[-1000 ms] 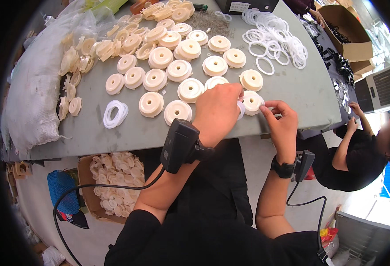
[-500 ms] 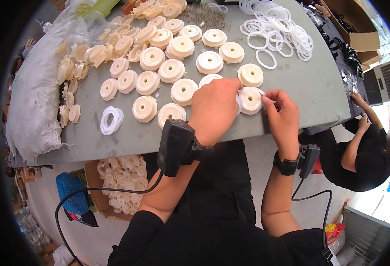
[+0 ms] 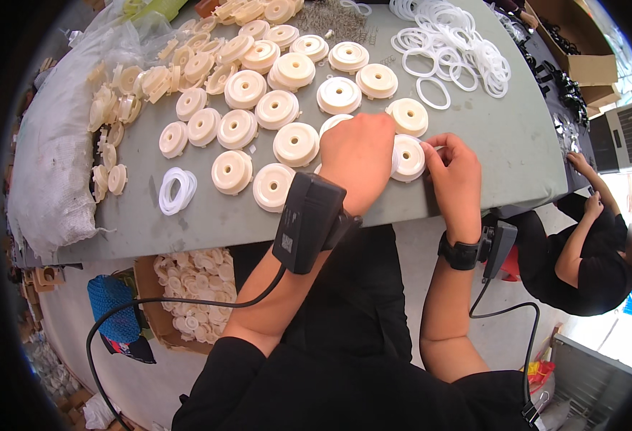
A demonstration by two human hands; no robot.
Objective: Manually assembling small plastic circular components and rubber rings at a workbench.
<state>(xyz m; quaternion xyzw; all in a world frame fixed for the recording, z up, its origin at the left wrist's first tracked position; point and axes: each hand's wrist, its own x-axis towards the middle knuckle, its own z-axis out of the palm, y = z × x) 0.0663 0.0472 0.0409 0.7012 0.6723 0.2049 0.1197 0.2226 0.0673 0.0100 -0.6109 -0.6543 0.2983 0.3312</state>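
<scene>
Head view: I have both hands over the near edge of the grey counter [image 3: 499, 169], with a cream disc [image 3: 408, 159] lying between them, its centre hole facing up. My left hand [image 3: 359, 154] is turned back upward and covers the disc's left side, where a strip of white shows along the rim. My right hand [image 3: 454, 164] comes in from the other side, thumb and forefinger bent close together at the disc's right edge. The back of my left hand hides its fingers, and the right fingertips are small from here, so I can't tell whether either set is gripping the rim or merely pressing on it.

Just beyond this disc sits another cream disc [image 3: 407, 117], and more cream discs [image 3: 296, 144] spread out to my left. A small bundle of white rings [image 3: 177, 191] lies on the left, near the counter's front edge; a larger heap of white rings [image 3: 454, 47] lies at the far right. Below the counter, a cardboard box [image 3: 151, 309] holds pale plastic pieces [image 3: 197, 287].
</scene>
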